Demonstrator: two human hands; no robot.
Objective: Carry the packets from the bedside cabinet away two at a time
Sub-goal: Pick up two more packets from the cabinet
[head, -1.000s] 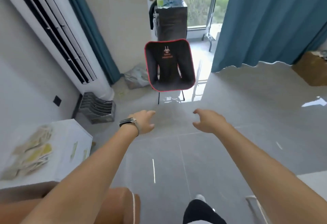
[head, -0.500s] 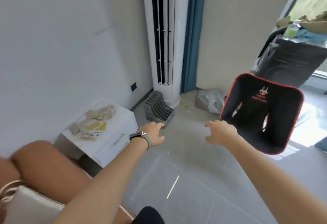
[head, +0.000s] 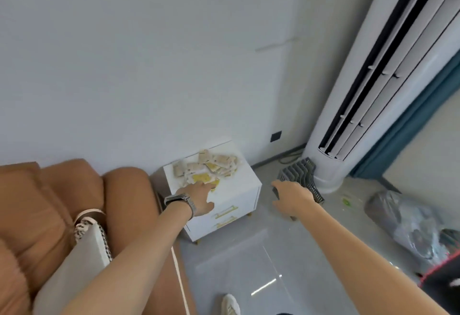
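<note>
Yellow-and-beige packets [head: 207, 169] are lying just beyond my left hand [head: 198, 196], its fingers reaching out, gripping nothing; my right hand [head: 293, 199] is hovering farther off, loosely spread.

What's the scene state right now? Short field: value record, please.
packets: loose pile on top of the bedside cabinet, none lifted
left hand: fingers straight, reaching over the cabinet top, fingertips at the pile's near edge
right hand: holds nothing, fingers relaxed, over the floor to the right of the cabinet
cabinet: white, two drawers with gold handles, between the sofa and the air conditioner
floor: grey rack at the air conditioner's base, plastic bag further right
</note>
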